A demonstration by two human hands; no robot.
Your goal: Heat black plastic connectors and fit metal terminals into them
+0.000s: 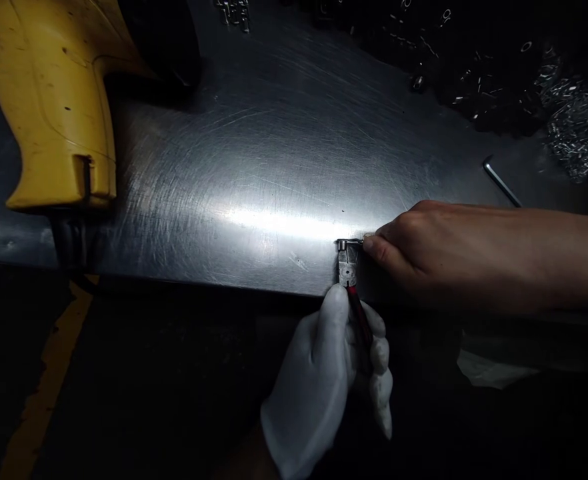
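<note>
My left hand [319, 373], in a white glove, is closed around the red handles of a pair of pliers [347, 272]. The jaws point away from me at the table's front edge, and a small metal part [343, 245] sits at their tips. From the right comes my bare right hand [414, 243], thumb and forefinger pinched on the end of a thin dark piece [358, 241] that reaches to the small metal part. Whether the two are joined I cannot tell. The other fingers of my right hand are mostly hidden beneath it.
A yellow heat gun [59, 100] stands at the left of the scratched metal table [254, 160]. Behind my right hand lies a hex key [501, 181]. Heaps of small shiny metal parts [574, 127] and dark pieces [464, 67] spread over the far right; several metal bits [234, 12] lie at the back.
</note>
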